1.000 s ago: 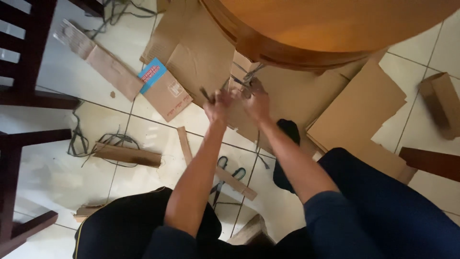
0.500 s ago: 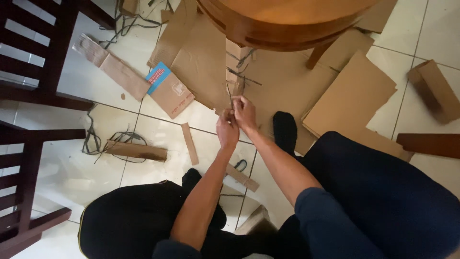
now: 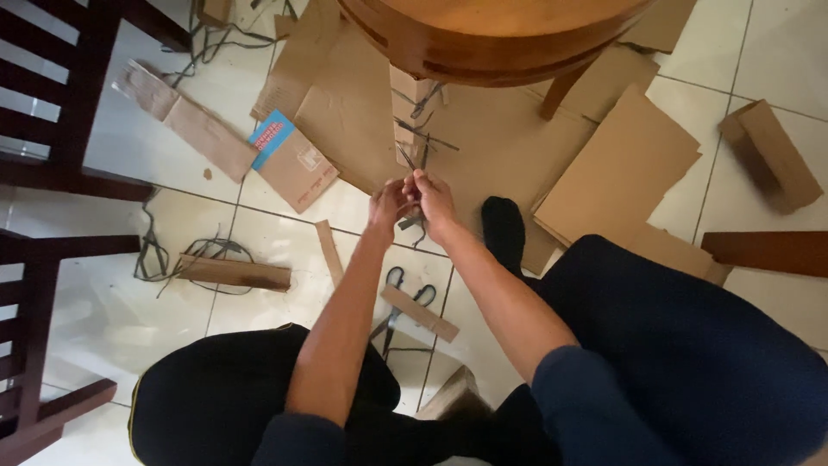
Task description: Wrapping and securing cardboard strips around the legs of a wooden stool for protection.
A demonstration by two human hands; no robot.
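Observation:
My left hand (image 3: 387, 205) and my right hand (image 3: 434, 198) meet in front of me, both pinching thin grey strap pieces (image 3: 412, 177) that stick up and down between the fingers. More loose grey straps (image 3: 420, 129) lie on the flat cardboard sheet (image 3: 509, 155) just beyond the hands. Black-handled scissors (image 3: 398, 298) lie on the tiled floor below my forearms, partly under a cardboard strip (image 3: 419, 312). My legs are in dark trousers, and a black-socked foot (image 3: 503, 231) rests on the floor.
A round wooden table (image 3: 492, 34) stands ahead. Cardboard sheets (image 3: 617, 168), a small box (image 3: 769, 155) and a blue-labelled piece (image 3: 291, 160) litter the white tiles. Dark wooden chairs (image 3: 52, 173) stand at left. Tangled grey straps (image 3: 185, 259) lie around a cardboard strip.
My hands came down from near the table edge toward me, still together on the straps. The scissors, hidden half a second ago, show again under my arms.

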